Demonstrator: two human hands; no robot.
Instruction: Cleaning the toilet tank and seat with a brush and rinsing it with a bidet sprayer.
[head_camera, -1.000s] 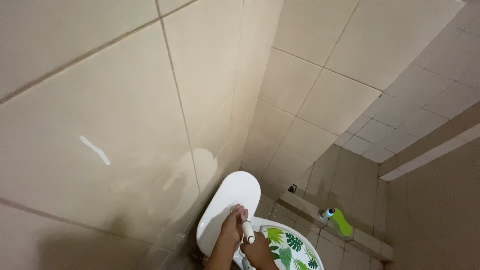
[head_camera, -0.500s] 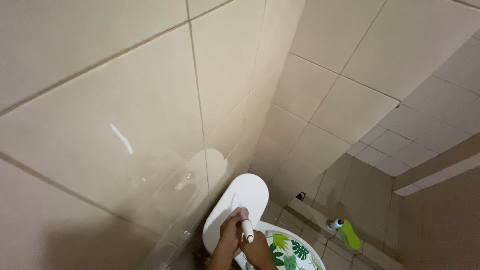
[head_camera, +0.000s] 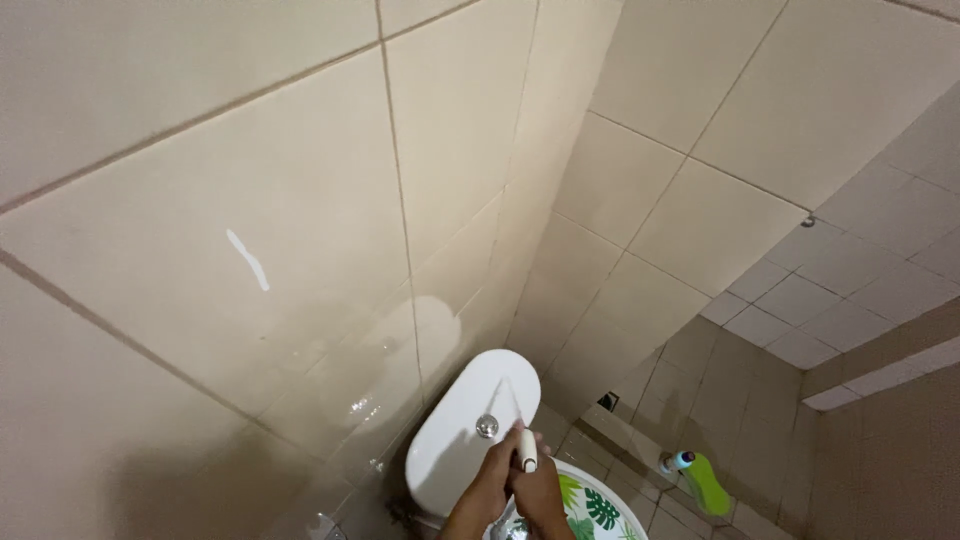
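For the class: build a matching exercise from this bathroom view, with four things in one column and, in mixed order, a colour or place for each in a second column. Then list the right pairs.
Things:
1. toilet tank lid
2. flush button
3. bottle
4. toilet seat cover

Descriptions:
A. green, lying on the tiled ledge at the right
B. white with a green leaf print
C. plain white, oval, against the wall
D. shiny metal, round, in the middle of the lid

Pairs: 1-C, 2-D, 3-A, 4-B
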